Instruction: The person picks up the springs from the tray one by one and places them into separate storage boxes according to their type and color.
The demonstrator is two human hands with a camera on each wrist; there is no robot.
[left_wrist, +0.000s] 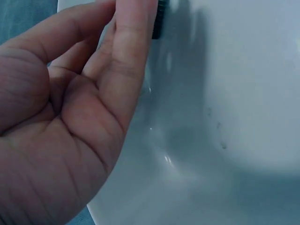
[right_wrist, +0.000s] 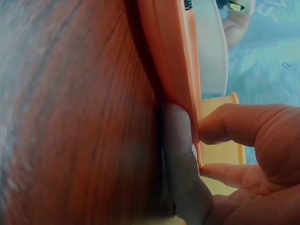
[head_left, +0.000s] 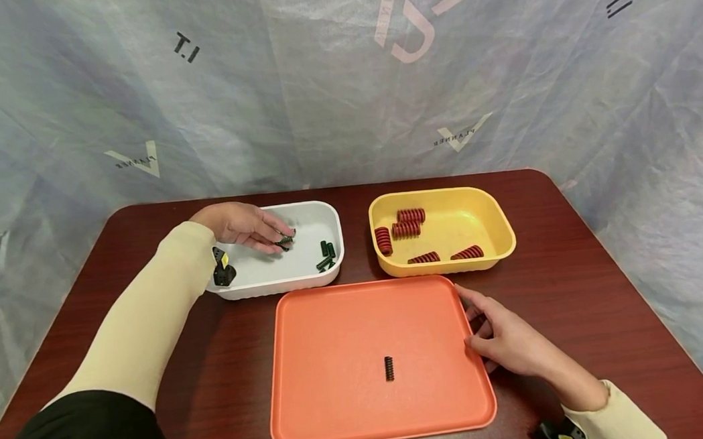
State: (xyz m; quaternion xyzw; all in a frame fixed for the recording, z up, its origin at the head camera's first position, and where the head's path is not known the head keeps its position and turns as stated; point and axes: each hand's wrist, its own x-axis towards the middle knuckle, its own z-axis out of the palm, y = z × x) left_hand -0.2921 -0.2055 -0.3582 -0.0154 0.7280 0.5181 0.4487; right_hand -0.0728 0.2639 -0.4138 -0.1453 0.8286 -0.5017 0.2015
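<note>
My left hand (head_left: 246,227) reaches into the white tray (head_left: 241,290), its fingertips right at a few small dark green springs (head_left: 285,240). In the left wrist view the thumb and fingers (left_wrist: 129,61) come close together, with part of a dark spring (left_wrist: 159,21) showing beside them; I cannot tell whether one is pinched. My right hand (head_left: 510,337) holds the right edge of the orange tray (head_left: 328,328), with fingers on the rim and one finger (right_wrist: 178,131) low against its side. One dark spring (head_left: 389,368) lies on the orange tray.
More green springs (head_left: 325,256) lie at the right end of the white tray. Behind the orange tray stands a yellow tray (head_left: 472,222) with several larger red springs (head_left: 406,229). All stand on a dark red wooden table (head_left: 217,389), with a grey sheet (head_left: 332,100) hanging behind.
</note>
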